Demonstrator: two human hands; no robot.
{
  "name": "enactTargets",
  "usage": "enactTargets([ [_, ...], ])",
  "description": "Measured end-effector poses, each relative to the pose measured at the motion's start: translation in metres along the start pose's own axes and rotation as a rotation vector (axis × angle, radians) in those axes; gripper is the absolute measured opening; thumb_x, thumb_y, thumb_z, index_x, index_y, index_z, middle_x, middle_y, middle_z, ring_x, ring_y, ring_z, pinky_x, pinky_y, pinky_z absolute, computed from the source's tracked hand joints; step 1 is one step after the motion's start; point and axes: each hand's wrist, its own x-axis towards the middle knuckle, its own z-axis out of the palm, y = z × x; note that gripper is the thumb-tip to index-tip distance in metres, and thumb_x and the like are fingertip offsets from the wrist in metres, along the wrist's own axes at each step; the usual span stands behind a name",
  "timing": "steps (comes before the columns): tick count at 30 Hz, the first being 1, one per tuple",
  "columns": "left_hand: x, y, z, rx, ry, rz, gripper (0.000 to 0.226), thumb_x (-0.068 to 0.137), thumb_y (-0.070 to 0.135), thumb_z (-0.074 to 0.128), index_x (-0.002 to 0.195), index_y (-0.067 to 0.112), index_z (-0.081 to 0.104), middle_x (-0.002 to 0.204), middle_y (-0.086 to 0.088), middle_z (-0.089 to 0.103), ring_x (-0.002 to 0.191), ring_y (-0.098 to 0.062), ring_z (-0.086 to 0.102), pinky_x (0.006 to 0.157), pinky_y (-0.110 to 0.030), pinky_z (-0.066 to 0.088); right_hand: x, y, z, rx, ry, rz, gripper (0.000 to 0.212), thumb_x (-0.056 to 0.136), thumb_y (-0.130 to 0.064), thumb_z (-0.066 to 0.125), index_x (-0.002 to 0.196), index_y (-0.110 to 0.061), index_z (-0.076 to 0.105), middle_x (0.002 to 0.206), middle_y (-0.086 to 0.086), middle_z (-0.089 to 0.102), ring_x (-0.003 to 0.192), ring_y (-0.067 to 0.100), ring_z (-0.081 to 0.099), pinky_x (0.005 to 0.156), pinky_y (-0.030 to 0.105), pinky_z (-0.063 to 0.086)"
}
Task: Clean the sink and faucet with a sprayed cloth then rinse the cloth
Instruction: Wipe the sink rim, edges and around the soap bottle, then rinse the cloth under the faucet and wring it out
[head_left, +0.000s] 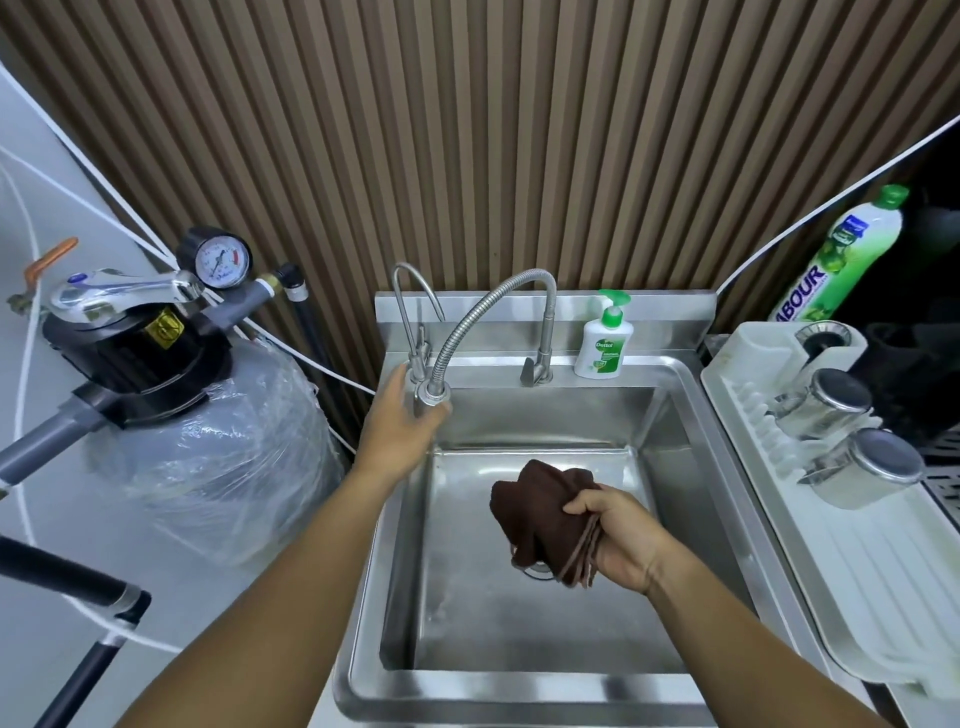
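Note:
A steel sink fills the middle of the view. A flexible steel faucet arches from the back ledge, and its spout end hangs at the basin's back left corner. My left hand grips that spout end. A thinner gooseneck tap stands just behind it. My right hand holds a bunched dark brown cloth over the basin, above the drain, which the cloth partly hides. No water is seen running.
A hand-soap pump bottle stands on the back ledge. To the right is a white dish rack with steel cups and a green dish-liquid bottle. A water filter tank with a pressure gauge stands to the left.

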Motion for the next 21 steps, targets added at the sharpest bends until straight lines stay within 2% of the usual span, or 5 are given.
enactTargets([
  [4,0.025,-0.013,0.001,0.146,-0.101,-0.056,0.04,0.091,0.043,0.069,0.128,0.03,0.061,0.118,0.008,0.067,0.103,-0.012,0.065,0.079,-0.019,0.047,0.003,0.004,-0.011,0.047,0.029,0.025,0.04,0.09,0.007,0.041,0.127,0.007,0.055,0.115,0.036,0.066,0.095,0.049,0.069,0.081,0.053,0.06],
  [7,0.015,-0.015,0.01,0.182,-0.055,-0.027,0.028,0.088,0.045,0.072,0.112,0.029,0.069,0.102,0.013,0.071,0.089,-0.005,0.065,0.075,-0.024,0.046,0.009,0.01,-0.021,0.047,0.097,0.045,0.045,0.089,0.005,0.046,0.133,0.003,0.054,0.118,0.032,0.067,0.105,0.045,0.068,0.079,0.049,0.06],
  [12,-0.029,-0.008,0.053,0.202,-0.056,0.007,0.023,0.086,0.053,0.071,0.095,0.032,0.066,0.089,0.012,0.07,0.085,-0.009,0.066,0.076,-0.033,0.055,0.016,0.018,-0.032,0.098,0.111,0.119,0.043,0.088,0.003,0.042,0.129,0.007,0.053,0.112,0.036,0.067,0.089,0.046,0.072,0.069,0.049,0.061],
  [16,-0.065,0.015,0.096,0.133,-0.204,0.131,0.015,0.094,0.051,0.06,0.102,0.04,0.067,0.094,0.02,0.07,0.089,0.001,0.064,0.078,-0.025,0.052,0.023,0.025,-0.029,0.129,0.054,0.142,0.055,0.08,0.0,0.038,0.132,0.008,0.055,0.123,0.036,0.062,0.106,0.05,0.064,0.096,0.068,0.047],
  [21,-0.043,0.011,0.099,-0.087,-0.216,-0.053,0.038,0.088,0.046,0.039,0.1,0.034,0.072,0.091,0.007,0.075,0.087,-0.01,0.068,0.082,-0.033,0.052,0.029,0.026,-0.033,0.137,0.008,0.156,0.06,0.076,-0.001,0.04,0.133,0.01,0.055,0.129,0.033,0.06,0.118,0.047,0.059,0.109,0.06,0.041],
])
